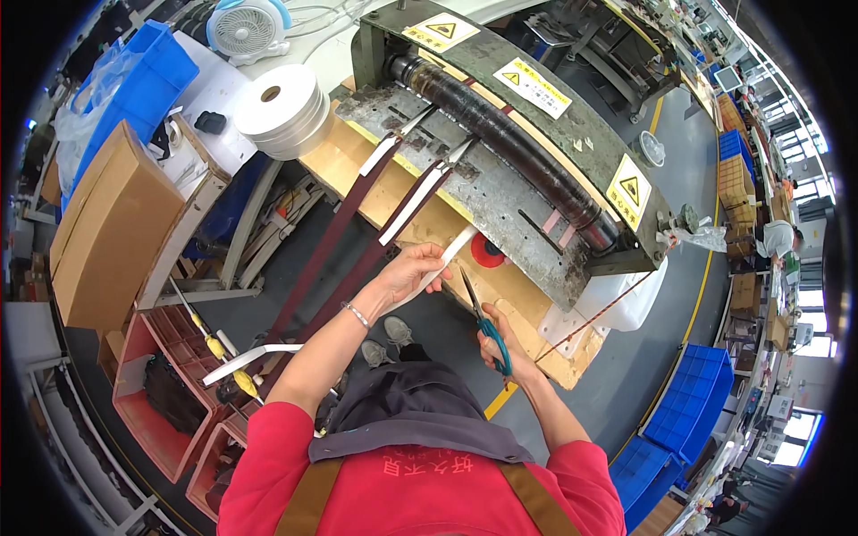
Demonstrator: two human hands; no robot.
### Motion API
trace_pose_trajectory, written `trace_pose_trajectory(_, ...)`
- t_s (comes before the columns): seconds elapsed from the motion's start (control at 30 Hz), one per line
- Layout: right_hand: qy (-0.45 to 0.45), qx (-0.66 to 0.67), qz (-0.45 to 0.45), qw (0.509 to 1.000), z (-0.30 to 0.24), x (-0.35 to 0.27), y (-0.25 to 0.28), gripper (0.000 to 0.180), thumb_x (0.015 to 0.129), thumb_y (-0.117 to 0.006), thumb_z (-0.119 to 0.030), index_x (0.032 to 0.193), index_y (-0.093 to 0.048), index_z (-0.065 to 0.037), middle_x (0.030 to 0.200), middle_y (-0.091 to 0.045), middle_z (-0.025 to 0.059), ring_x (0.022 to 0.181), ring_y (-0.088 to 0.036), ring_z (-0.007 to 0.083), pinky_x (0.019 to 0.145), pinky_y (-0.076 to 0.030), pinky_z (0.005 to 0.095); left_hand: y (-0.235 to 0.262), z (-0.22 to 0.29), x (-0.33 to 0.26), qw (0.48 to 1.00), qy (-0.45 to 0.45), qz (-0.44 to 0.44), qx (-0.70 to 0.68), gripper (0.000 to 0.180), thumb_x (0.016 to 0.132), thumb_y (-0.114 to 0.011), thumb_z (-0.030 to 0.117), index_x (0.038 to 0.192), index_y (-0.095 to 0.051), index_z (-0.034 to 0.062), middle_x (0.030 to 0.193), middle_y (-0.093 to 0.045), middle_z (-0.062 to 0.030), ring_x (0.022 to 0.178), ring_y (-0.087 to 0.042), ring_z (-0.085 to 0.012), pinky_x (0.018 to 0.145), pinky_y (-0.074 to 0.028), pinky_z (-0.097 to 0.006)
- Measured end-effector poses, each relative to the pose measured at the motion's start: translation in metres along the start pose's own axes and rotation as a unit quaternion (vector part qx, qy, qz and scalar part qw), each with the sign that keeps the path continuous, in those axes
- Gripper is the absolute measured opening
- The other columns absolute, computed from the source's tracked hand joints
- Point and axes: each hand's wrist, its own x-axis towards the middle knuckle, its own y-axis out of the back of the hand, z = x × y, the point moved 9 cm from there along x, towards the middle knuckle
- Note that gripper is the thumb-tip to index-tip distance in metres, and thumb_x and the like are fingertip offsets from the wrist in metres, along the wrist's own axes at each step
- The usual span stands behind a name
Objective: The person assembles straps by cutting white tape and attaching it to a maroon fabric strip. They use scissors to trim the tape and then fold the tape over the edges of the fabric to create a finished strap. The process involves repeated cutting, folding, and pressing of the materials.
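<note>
My left hand [414, 275] pinches a white tape strip [458, 243] between thumb and fingers, close to the front edge of the machine's metal bed plate [487, 192]. A loose length of the strip trails down beside my wrist. In my right hand [494, 344] is a pair of scissors [487, 326] with teal handles, its dark blades pointing up toward the strip without touching it. Two dark maroon straps [344, 214], with white strips lying along their upper ends, run over the plate toward a dark roller [500, 134]. A red disc [488, 250] shows beneath the plate's edge.
White tape rolls [284, 107] are stacked left of the machine, near a fan [246, 29] and a cardboard box [112, 232]. Reddish crates [165, 393] stand low at left, blue crates [684, 402] at right. A twisted cord [608, 308] slants down from the machine's right end.
</note>
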Motion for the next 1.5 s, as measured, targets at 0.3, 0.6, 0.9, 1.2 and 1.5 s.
trace_pose_trajectory(0.3, -0.012, -0.037, -0.046, 0.998, 0.001, 0.015, -0.006, 0.055, 0.082, -0.052, -0.041, 0.121, -0.033, -0.006, 0.083, -0.044, 0.0005, 0.07, -0.046, 0.0076, 0.059, -0.038, 0.0207, -0.008, -0.007, 0.005, 0.999, 0.021, -0.035, -0.033, 0.012, 0.082, -0.053, 0.008, 0.091, -0.05, -0.0002, 0.076, -0.061, -0.0121, 0.056, -0.059, -0.013, 0.047, -0.046, -0.02)
trace_pose_trajectory(0.6, 0.018, -0.118, -0.046, 0.992, -0.023, 0.038, -0.023, 0.055, 0.083, -0.045, -0.049, 0.117, -0.036, -0.007, 0.078, -0.041, -0.0008, 0.065, -0.043, 0.007, 0.058, -0.037, 0.0204, -0.004, -0.012, 0.004, 0.999, 0.037, 0.003, 0.022, 0.011, 0.08, -0.055, 0.009, 0.085, -0.054, 0.0001, 0.069, -0.061, -0.0112, 0.049, -0.057, -0.012, 0.044, -0.045, -0.019)
trace_pose_trajectory(0.9, 0.018, -0.164, 0.026, 0.986, -0.024, 0.044, -0.012, 0.035, 0.082, -0.054, -0.036, 0.101, -0.047, -0.007, 0.068, -0.044, -0.0018, 0.054, -0.041, 0.0072, 0.048, -0.035, 0.0207, -0.002, -0.004, 0.001, 0.998, 0.046, -0.009, 0.043, 0.008, 0.08, -0.055, 0.01, 0.082, -0.054, 0.0024, 0.067, -0.061, -0.01, 0.046, -0.056, -0.0102, 0.041, -0.043, -0.018)
trace_pose_trajectory(1.2, 0.124, -0.592, 0.252, 0.756, -0.06, -0.037, 0.071, 0.04, 0.069, -0.062, -0.018, 0.105, -0.05, -0.003, 0.088, -0.056, 0.0181, 0.078, -0.055, 0.0369, 0.069, -0.044, 0.0413, 0.027, 0.014, -0.023, 0.996, 0.002, 0.064, 0.067, 0.009, 0.082, -0.049, 0.008, 0.09, -0.05, 0.0032, 0.069, -0.058, -0.0059, 0.054, -0.052, -0.0077, 0.049, -0.042, -0.02)
trace_pose_trajectory(1.5, 0.196, -0.465, 0.193, 0.841, -0.085, -0.009, -0.002, 0.027, 0.075, -0.061, -0.025, 0.09, -0.057, -0.003, 0.07, -0.06, 0.0103, 0.062, -0.058, 0.0266, 0.058, -0.046, 0.0343, 0.002, 0.07, -0.078, 0.815, -0.317, 0.226, 0.429, 0.01, 0.083, -0.047, 0.001, 0.092, -0.051, -0.0018, 0.082, -0.062, -0.0124, 0.073, -0.063, -0.0164, 0.059, -0.049, -0.026)
